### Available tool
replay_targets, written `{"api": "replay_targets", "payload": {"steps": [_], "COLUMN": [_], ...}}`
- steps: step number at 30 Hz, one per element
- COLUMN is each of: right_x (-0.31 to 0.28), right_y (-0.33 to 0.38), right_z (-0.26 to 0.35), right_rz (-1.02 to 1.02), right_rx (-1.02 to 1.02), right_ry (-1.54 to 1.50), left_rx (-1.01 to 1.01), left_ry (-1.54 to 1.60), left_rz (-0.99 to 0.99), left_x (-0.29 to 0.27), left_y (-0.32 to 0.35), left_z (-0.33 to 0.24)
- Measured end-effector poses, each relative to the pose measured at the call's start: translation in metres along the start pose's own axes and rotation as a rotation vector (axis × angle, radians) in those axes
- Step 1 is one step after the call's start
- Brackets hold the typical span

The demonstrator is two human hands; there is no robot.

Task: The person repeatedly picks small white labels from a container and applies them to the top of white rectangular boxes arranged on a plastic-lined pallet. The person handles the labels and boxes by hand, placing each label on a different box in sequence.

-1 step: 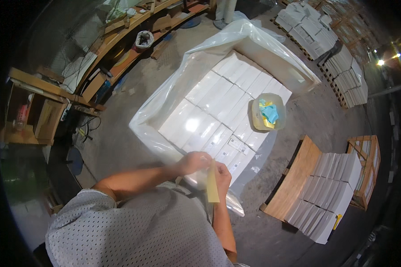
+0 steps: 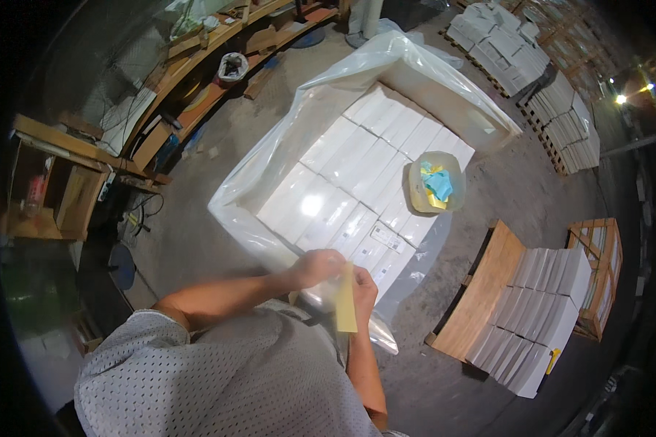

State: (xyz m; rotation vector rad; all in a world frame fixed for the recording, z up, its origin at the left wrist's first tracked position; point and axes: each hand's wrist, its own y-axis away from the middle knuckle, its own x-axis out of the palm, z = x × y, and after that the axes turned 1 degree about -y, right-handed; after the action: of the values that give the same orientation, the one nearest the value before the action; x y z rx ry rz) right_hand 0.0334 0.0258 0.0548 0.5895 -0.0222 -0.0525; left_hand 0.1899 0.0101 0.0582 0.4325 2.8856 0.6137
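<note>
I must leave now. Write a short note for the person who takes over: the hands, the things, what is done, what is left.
Left hand and right hand: together at a yellow slip, pinching it.
Things: white boxes fill the pallet inside a clear plastic liner. A round tub with yellow and blue pieces sits on top.
Done: top layer looks full.
Left: slip not yet placed.

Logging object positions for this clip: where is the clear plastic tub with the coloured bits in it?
In the head view, the clear tub sits right of centre on top of the white boxes inside the plastic-lined pallet stack, near its right edge, beyond both hands.
</note>
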Motion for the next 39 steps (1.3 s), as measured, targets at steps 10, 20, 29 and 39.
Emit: {"api": "replay_targets", "payload": {"steps": [10, 20, 29, 39], "right_x": [-0.05, -0.165, -0.223, -0.147], "right_y": [-0.016, -0.128, -0.149, -0.131], "right_z": [0.0, -0.078, -0.082, -0.1], "right_rz": [-0.128, -0.977, -1.11, -0.848], "right_rx": [-0.097, -0.181, -0.147, -0.036], "right_ry": [0.186, -0.245, -0.218, -0.256], "left_rx": [0.253, -0.01, 0.189, 0.216], "left_ry": [-0.231, 0.314, -0.032, -0.846], "left_rz": [0.286, -0.09, -0.417, -0.271], "left_x": [0.024, 0.044, 0.063, 0.088], "left_y": [-0.055, -0.189, -0.408, -0.532], "left_z": [-0.007, 0.062, 0.041, 0.048]}}
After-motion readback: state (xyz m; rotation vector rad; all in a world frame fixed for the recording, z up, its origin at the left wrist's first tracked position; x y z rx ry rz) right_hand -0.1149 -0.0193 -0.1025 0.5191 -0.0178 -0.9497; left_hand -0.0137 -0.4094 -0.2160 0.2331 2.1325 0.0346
